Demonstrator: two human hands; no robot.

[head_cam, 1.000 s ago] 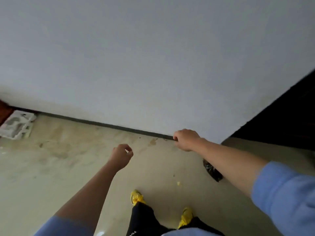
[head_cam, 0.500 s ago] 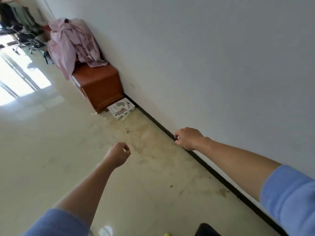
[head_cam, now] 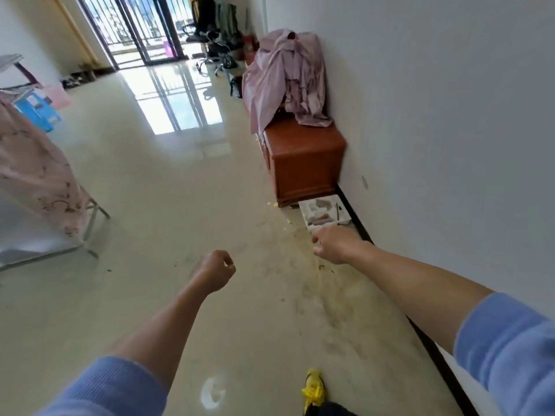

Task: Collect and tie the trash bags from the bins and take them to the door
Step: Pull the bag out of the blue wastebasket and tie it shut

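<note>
No trash bag or bin shows in the head view. My left hand [head_cam: 214, 270] is out in front of me over the pale tiled floor, its fingers curled into a fist with nothing in it. My right hand [head_cam: 333, 244] reaches forward close to the white wall [head_cam: 450, 115], fingers also curled, holding nothing. Both forearms are bare, with blue sleeves pushed up. One yellow shoe [head_cam: 313, 388] shows at the bottom edge.
A brown wooden cabinet [head_cam: 303, 157] stands against the right wall with pink cloth [head_cam: 285, 82] piled on it. A white foam tray [head_cam: 322, 213] lies beside it. A cloth-covered table [head_cam: 36, 175] is at left, and office chairs [head_cam: 210, 40] and a glass balcony door [head_cam: 144, 28] at the far end.
The view has swung from the wall and a black bag on the floor near a dark doorway to look down the long room. Both hands stay curled and hold nothing.
</note>
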